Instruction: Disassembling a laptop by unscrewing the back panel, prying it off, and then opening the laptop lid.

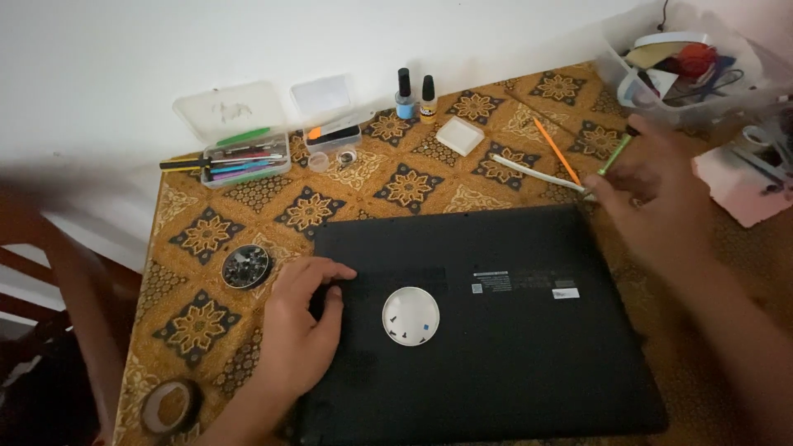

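Note:
A black laptop (512, 347) lies bottom side up on the patterned table. My left hand (299, 330) rests flat on its near left corner, fingers curled over the edge, holding nothing. A small white round dish (410, 315) with a few tiny screws sits on the laptop just right of that hand. My right hand (652, 194) is at the laptop's far right corner, blurred, with its fingers closed on a green-handled tool (615, 154). A white stick-shaped tool (537, 172) and an orange stick (555, 161) lie beside it.
A clear box of coloured tools (245, 158) and an open case (330, 132) stand at the back left. Two small bottles (415, 97), a white square pad (459, 135), a round dish of dark parts (246, 266), a tape roll (170, 406) and a cluttered bin (686, 70) are around.

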